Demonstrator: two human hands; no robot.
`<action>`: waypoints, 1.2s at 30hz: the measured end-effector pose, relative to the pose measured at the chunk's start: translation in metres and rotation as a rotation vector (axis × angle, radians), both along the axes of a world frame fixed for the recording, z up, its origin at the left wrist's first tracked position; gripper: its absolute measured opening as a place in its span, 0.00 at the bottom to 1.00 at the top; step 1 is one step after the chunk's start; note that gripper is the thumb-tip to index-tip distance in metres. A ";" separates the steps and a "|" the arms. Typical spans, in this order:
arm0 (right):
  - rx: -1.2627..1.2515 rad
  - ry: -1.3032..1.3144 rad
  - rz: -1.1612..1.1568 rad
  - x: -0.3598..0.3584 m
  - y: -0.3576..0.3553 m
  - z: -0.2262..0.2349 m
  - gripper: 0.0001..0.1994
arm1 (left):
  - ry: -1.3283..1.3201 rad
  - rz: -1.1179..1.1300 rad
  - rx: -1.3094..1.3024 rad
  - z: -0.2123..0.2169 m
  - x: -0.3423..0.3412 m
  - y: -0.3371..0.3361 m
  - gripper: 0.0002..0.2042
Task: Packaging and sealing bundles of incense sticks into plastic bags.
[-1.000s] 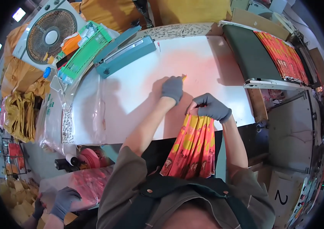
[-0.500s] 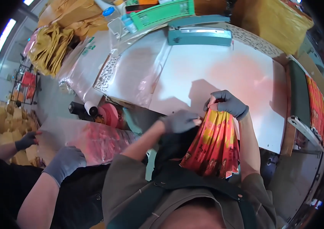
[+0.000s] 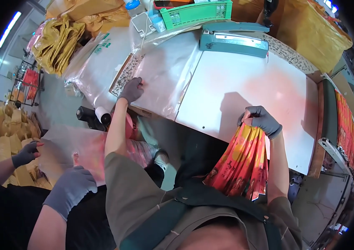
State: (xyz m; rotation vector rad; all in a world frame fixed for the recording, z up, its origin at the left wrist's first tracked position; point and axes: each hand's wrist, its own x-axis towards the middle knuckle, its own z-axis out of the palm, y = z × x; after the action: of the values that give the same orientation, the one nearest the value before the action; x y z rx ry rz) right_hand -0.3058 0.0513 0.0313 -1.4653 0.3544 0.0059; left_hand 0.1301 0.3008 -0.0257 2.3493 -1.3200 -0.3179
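Red and yellow printed packets (image 3: 241, 162) hang in a fanned bunch from my gloved right hand (image 3: 262, 121), whose fingers pinch their upper ends. This bunch is over the near edge of the white tabletop (image 3: 214, 83), in front of my body. My gloved left hand (image 3: 132, 90) is farther left, over the near left part of a stack of clear plastic bags (image 3: 166, 62). Its fingers are bent close to the bare thumb tip; whether a bag's edge is caught between them I cannot make out.
A teal bag sealer (image 3: 235, 41) stands at the table's back, beside a green basket (image 3: 198, 14). More red packets (image 3: 346, 129) stand at the right. At the left, a co-worker's gloved hands (image 3: 70, 189) are by a clear bag of red packets (image 3: 87, 146).
My left hand has left the packets and moved left and away from me to the plastic bags. My right hand still holds the bunch. The view has shifted slightly.
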 end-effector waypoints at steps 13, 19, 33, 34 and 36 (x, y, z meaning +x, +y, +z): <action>0.014 -0.047 -0.035 -0.011 0.005 0.002 0.05 | -0.039 0.121 -0.296 -0.017 -0.013 0.005 0.06; 0.018 -0.072 -0.017 -0.013 0.005 0.001 0.05 | 0.104 0.269 -0.354 -0.023 -0.015 0.007 0.09; -0.068 0.007 -0.054 0.029 0.033 0.014 0.13 | 0.597 -0.249 -0.580 0.030 -0.254 -0.083 0.05; -0.146 0.017 -0.099 0.030 0.032 0.012 0.12 | 0.680 -0.239 -0.498 0.032 -0.268 -0.082 0.06; -0.193 0.007 -0.061 0.029 0.020 0.004 0.10 | 0.893 -0.213 -0.464 0.022 -0.271 -0.079 0.06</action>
State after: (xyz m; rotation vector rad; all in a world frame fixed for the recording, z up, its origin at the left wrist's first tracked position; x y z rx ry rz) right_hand -0.2773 0.0711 0.0349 -1.6448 0.4139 -0.0743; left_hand -0.1414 0.2215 -0.0034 1.3933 -1.0228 -0.8873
